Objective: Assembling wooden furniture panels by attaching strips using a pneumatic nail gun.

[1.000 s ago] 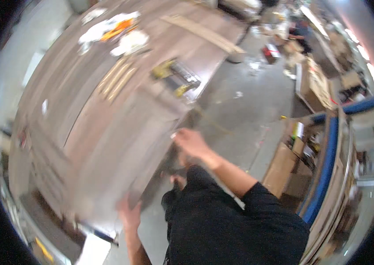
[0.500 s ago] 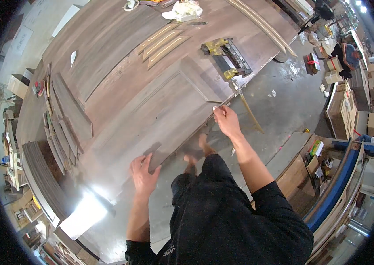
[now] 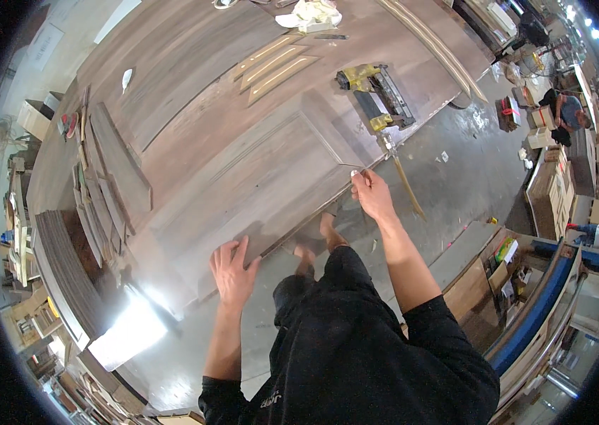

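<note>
My left hand [image 3: 234, 275] is at the near edge of a grey-brown wood panel [image 3: 257, 180], fingers apart and holding nothing; its fingertips are over or on the edge. Farther right along the same edge, my right hand [image 3: 372, 195] is closed in a pinch. A small white bit [image 3: 354, 173] shows at its fingertips; whether it is held or wrapped on a finger I cannot tell. Beyond that hand a nail gun [image 3: 377, 95], black with yellow wrapping, lies on the worktable with a yellowish hose [image 3: 408, 185] hanging off the edge.
Slanted trim strips [image 3: 282, 74] and a white crumpled cloth [image 3: 317, 14] lie farther back. Long mouldings [image 3: 441, 49] rest at the far right. Narrow boards [image 3: 101, 184] lie left, by a stack of panels [image 3: 66, 276]. A bright lamp [image 3: 129, 333] stands near left. A person [image 3: 570, 113] sits far right.
My right hand has shifted slightly along the panel's edge, still pinched. My left hand stays by the edge with its fingers apart. The whole view has shifted a little.
</note>
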### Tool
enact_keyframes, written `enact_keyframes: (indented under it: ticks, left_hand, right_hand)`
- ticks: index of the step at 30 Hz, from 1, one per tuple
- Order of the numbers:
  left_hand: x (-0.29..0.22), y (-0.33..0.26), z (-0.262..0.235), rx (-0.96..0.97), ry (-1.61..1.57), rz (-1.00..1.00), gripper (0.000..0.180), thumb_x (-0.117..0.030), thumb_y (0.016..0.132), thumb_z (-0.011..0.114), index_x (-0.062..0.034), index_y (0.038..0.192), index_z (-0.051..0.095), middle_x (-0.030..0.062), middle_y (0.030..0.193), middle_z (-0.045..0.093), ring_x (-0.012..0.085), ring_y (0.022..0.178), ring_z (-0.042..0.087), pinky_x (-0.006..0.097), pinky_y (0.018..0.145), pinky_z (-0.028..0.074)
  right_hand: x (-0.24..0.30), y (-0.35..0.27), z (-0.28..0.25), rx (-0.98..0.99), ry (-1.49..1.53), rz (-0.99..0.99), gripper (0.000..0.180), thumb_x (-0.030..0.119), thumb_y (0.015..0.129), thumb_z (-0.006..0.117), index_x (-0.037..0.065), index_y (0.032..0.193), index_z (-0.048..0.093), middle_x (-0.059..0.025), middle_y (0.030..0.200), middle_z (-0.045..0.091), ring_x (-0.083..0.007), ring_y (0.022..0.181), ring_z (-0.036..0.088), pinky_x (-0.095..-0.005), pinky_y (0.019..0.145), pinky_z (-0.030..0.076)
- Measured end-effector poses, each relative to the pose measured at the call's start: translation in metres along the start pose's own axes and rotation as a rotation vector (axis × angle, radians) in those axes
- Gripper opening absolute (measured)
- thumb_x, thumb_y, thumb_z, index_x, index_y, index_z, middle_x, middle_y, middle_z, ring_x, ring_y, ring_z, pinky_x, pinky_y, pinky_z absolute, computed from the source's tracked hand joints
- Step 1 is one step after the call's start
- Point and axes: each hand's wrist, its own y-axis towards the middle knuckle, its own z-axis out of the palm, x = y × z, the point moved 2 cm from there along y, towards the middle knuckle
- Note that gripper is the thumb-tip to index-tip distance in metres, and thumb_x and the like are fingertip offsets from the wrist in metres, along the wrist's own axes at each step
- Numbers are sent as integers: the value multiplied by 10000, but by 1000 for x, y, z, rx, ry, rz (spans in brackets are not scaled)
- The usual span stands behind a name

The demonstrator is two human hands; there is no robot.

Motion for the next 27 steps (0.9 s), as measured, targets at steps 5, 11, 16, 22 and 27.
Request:
enact_keyframes:
  ticks: [5,11,16,22,27]
  left_hand:
    - [-2,2,-2,-55,46,-13,593,-192,733,858,-130,1293,676,55,1239,574,297,1124,551,460,993,429]
    - [-2,2,0,-9,36,-48,619,-177,745,846,-154,1332,651,59,1320,590,302,1226,559,464,1000,473]
    - [-2,-6,-5,-81,43,58,520,-149,768,827,-143,1270,690,73,1317,618,313,1265,567,458,1018,503]
    - [-1,-5,-6,-86,4,57,467,-123,780,820,-131,1234,709,87,1271,658,337,1242,596,429,986,550]
    - [-2,-1,-4,-112,29,88,450,-111,781,815,-124,1220,716,82,1250,668,330,1229,605,425,979,558]
  right_hand:
    - [6,2,-1,26,9,-19,452,365,1001,618,-50,1181,637,-117,892,713,-193,767,688,-334,730,557]
    - [27,-8,-29,-64,-385,-281,318,243,925,720,59,1179,670,-137,1069,714,-291,870,699,-372,790,553]
    - [62,-9,-44,-30,-595,-762,412,98,826,780,106,1225,681,-159,1282,656,-347,1106,654,-412,914,536]
    - [59,8,-43,151,-672,-763,447,54,838,740,137,1273,677,-135,1291,658,-357,1148,637,-420,966,534]
    - [64,15,-47,205,-652,-748,432,54,825,754,141,1244,696,-121,1239,677,-343,1065,665,-413,901,559]
